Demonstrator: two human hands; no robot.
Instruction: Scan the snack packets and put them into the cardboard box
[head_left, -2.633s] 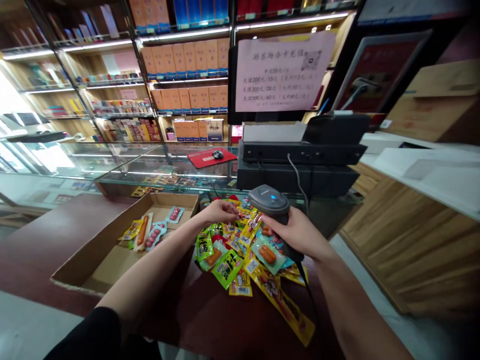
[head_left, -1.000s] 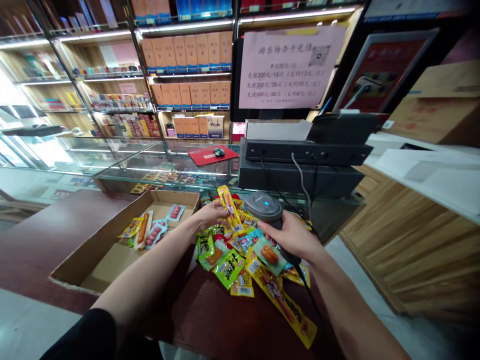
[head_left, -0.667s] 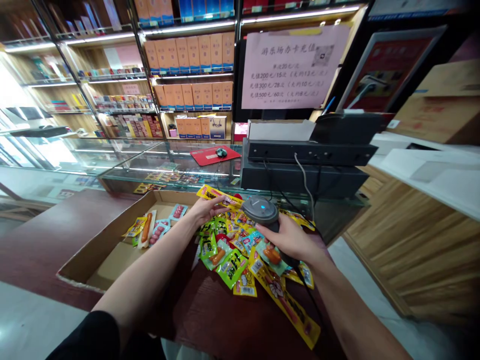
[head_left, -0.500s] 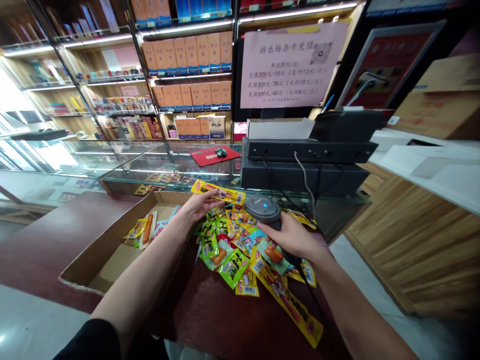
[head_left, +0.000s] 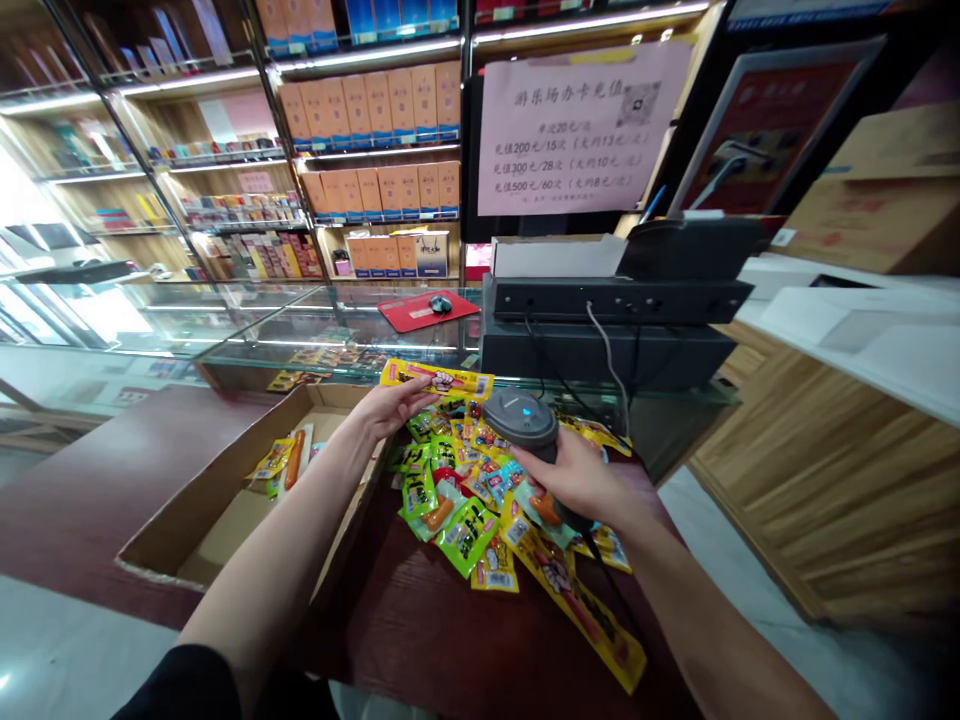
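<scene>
Pretty clearly shop, checkout spot I'd say. Lit shelves [head_left: 375, 155] packed with rows of matching orange boxes [head_left: 382, 105], glass display counter [head_left: 300, 325] with goods inside, handheld scanner [head_left: 523, 414], price notice [head_left: 574, 135] with QR code taped up above black till-type machine [head_left: 607, 335].

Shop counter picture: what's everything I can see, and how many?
snack pile: many packets, yellow, green, blue, on table
scanner: one, grey, over pile
held packet: one, yellow, beside scanner
open box: one, brown, left
box packets: several, mixed, inside it
mat: one, red, on glass counter
mouse: one, dark, on mat
sign: one, pink, back
machine: one, black, below sign
shelf boxes: many, mostly orange, back
cartons: brown, far right, count unclear
left hand: one, holding packet
right hand: one, holding scanner
sleeve: one, black, bottom left
</scene>
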